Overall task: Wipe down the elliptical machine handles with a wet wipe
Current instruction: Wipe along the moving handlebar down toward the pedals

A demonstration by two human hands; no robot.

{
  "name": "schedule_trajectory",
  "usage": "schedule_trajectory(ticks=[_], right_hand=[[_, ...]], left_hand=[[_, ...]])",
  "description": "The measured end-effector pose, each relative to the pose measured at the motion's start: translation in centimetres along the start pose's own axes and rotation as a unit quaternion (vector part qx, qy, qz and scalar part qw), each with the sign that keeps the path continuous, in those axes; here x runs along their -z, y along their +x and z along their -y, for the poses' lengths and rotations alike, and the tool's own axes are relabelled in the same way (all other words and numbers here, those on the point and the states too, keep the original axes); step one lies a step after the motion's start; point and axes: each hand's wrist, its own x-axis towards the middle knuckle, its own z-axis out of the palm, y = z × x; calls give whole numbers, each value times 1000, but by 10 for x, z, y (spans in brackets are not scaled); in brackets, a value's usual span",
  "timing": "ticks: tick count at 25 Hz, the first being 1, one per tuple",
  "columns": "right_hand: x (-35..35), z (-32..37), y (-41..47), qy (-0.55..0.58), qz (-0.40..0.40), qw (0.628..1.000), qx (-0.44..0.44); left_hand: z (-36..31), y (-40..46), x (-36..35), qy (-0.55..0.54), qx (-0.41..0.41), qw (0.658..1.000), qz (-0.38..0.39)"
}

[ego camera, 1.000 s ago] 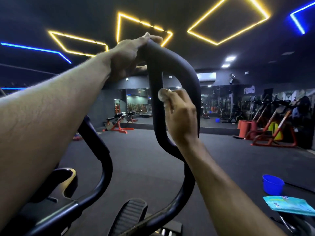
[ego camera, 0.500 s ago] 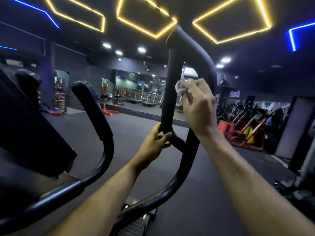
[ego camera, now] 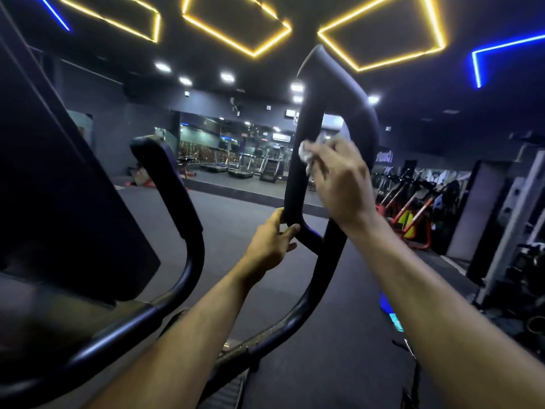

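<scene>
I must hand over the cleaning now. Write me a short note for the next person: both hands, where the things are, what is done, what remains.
Left hand: grips the lower bend of the black looped elliptical handle, steadying it.
Right hand: holds the crumpled white wet wipe against the loop's inner upright bar, about mid-height.
Done: cannot be judged from this view; wiping of this loop is under way.
Left: the rest of this loop, then the shorter black padded handle to the left, which no hand touches now.
</scene>
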Motion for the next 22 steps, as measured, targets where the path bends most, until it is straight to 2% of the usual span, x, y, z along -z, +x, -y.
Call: schedule_trajectory(ticks=[3, 7, 9, 15, 18, 20, 22], right_hand=[[-2, 0, 36, -72, 36, 995, 60], [-7, 5, -9, -176, 189, 950, 174], [-5, 15, -20, -193, 231, 932, 202], [6, 34, 61, -255, 179, 907, 284], [-10, 28, 46, -293, 204, 877, 322], [-22, 23, 8, -308, 251, 853, 339], [-28, 19, -21, -281, 297, 851, 330]], left_hand=[[-4, -4, 6, 20, 3, 1000, 15], [-9, -7, 15, 61, -3, 997, 38], [-9, -9, 17, 77, -10, 996, 51], [-10, -9, 19, 81, -3, 995, 50], [-10, -12, 20, 75, -5, 995, 63], [-11, -12, 20, 67, 1, 995, 70], [-10, -10, 22, 60, 17, 996, 70]])
